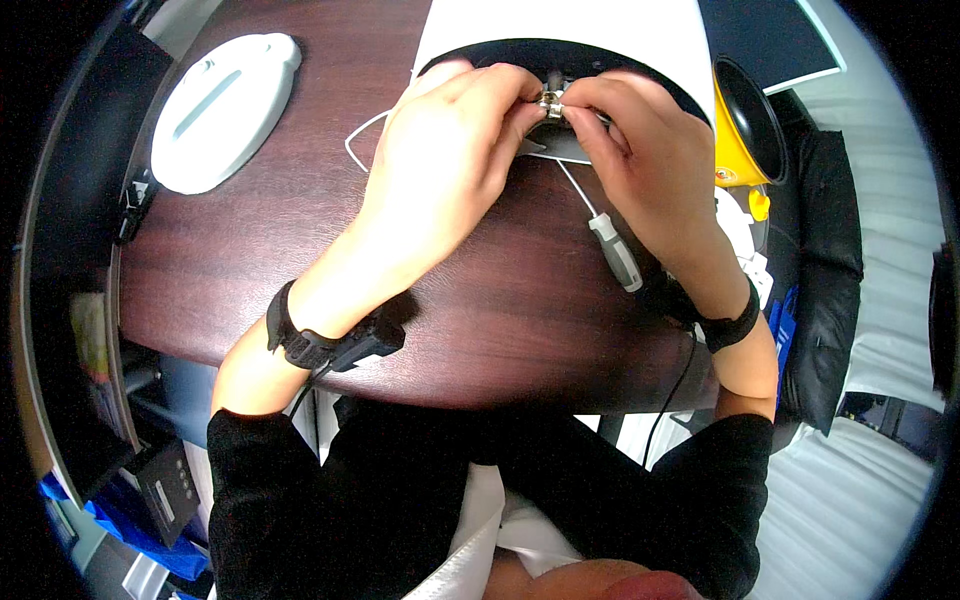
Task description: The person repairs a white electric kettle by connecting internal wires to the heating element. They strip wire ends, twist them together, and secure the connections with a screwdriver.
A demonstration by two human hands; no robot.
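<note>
At the far middle of the table, a white appliance (560,20) lies with its dark hollow end toward me. My left hand (430,150) and my right hand (655,165) meet at this opening. Thumb and forefinger of each pinch a small shiny metal fitting (551,104) from either side; its exact kind is too small to make out. The other fingers of both hands are partly hidden by the appliance rim. A screwdriver (616,252) with a grey and white handle lies below the opening, its shaft pointing toward the appliance.
A white oval cover (225,112) with a slot lies at the far left of the brown table (500,300). A thin white cord (360,135) loops out beside my left hand. To the right stand a yellow container (735,130) with a black inside and a black padded item (825,280).
</note>
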